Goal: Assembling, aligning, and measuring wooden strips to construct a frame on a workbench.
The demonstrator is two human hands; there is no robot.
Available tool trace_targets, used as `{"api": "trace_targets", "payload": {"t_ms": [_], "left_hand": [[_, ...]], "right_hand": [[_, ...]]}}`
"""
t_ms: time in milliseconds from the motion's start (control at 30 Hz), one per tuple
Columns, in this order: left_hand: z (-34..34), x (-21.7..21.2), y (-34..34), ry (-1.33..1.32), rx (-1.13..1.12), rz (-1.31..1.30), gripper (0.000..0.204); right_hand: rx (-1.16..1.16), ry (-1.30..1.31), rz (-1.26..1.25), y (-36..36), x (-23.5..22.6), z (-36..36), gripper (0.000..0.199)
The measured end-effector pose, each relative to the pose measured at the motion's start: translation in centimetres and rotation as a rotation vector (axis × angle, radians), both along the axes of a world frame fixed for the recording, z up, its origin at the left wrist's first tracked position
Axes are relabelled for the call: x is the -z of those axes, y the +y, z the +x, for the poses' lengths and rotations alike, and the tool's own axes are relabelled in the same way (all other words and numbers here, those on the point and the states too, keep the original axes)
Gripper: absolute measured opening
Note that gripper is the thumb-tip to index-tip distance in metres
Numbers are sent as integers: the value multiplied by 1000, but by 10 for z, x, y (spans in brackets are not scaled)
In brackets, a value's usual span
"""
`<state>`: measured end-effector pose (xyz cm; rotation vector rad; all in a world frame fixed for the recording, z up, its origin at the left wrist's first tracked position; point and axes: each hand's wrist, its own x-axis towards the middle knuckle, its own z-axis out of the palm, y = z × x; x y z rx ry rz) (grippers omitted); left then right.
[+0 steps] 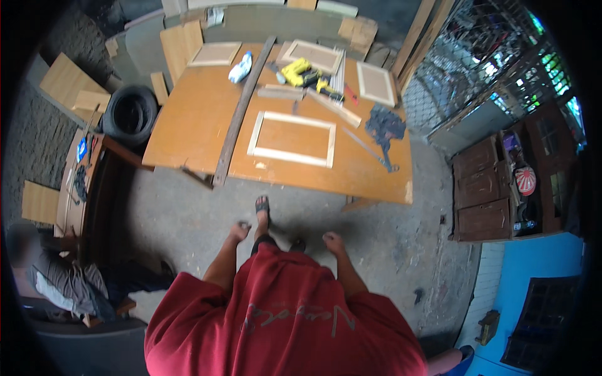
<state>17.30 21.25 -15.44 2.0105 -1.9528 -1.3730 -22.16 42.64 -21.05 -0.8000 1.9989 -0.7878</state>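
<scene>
My left hand (239, 230) and my right hand (332, 240) hang at my sides above the concrete floor, fingers loosely curled, holding nothing. They are short of the near edge of an orange-brown worktable (200, 125). On the table lies a pale rectangular wooden frame (292, 138). Behind it sit a yellow power drill (300, 71), a dark metal clamp (384, 128) and a long dark wooden batten (241, 113). My sandalled foot (262, 210) steps toward the table.
More panelled frames (215, 54) (375, 83) and a white bottle (240, 67) lie at the table's back. A tyre (130, 114) and board offcuts sit left. A seated person (56, 276) is at lower left. A brown cabinet (486, 188) stands right.
</scene>
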Motion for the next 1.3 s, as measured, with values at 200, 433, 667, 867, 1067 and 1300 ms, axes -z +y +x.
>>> {"api": "trace_targets", "payload": {"t_ms": [200,433,667,867,1067,1300], "left_hand": [[69,62,11,-494,889,151,57],[91,58,28,-368,146,378,56],[70,42,37,-60,-71,217,37],[69,32,54,69,-333,-37,24],[2,-79,2,151,-295,-444,27],[-72,-159,-92,164,-86,-670,19]], "right_hand": [[-157,5,243,41,47,-5,39],[-417,107,389,131,61,-29,31],[-168,-146,696,101,41,-46,32],[78,148,-163,16,-7,-34,31],[144,271,-389,-97,-154,-28,36],[121,363,-623,-176,-196,-45,14]]}}
